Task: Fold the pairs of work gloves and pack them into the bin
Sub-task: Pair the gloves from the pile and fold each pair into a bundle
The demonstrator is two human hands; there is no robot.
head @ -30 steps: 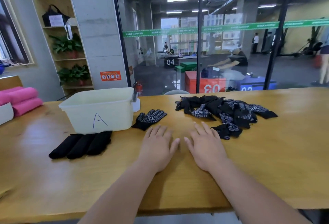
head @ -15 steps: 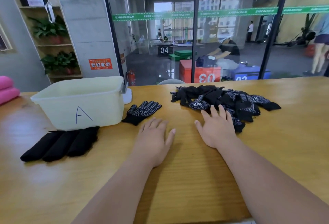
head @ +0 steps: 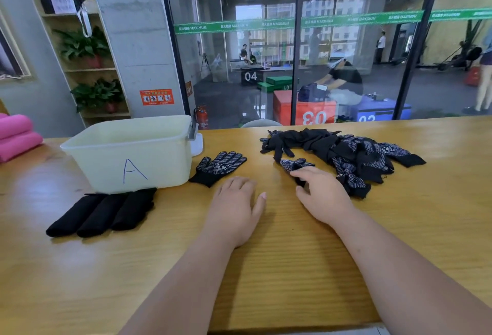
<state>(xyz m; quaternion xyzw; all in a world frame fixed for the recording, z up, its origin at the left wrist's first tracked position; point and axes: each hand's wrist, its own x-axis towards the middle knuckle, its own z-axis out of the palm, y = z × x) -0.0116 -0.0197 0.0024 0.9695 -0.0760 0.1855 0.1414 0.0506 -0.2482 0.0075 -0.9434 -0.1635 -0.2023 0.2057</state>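
A heap of black dotted work gloves (head: 351, 153) lies on the wooden table at centre right. My right hand (head: 323, 195) pinches one glove (head: 294, 165) at the heap's near left edge. Flat on the table rests my left hand (head: 234, 207), holding nothing. A single dotted glove (head: 219, 167) lies just beyond it. The cream bin marked "A" (head: 127, 156) stands at the left. Three folded black glove bundles (head: 101, 212) lie in a row in front of the bin.
Pink rolled items (head: 16, 135) lie at the table's far left edge. A small white object (head: 197, 143) sits behind the bin's right corner. A glass wall runs along the table's far side. The table's front edge (head: 292, 330) is near my body.
My right hand moved forward from the bare table to the heap and took hold of a glove at its edge. My left hand stayed flat on the table.
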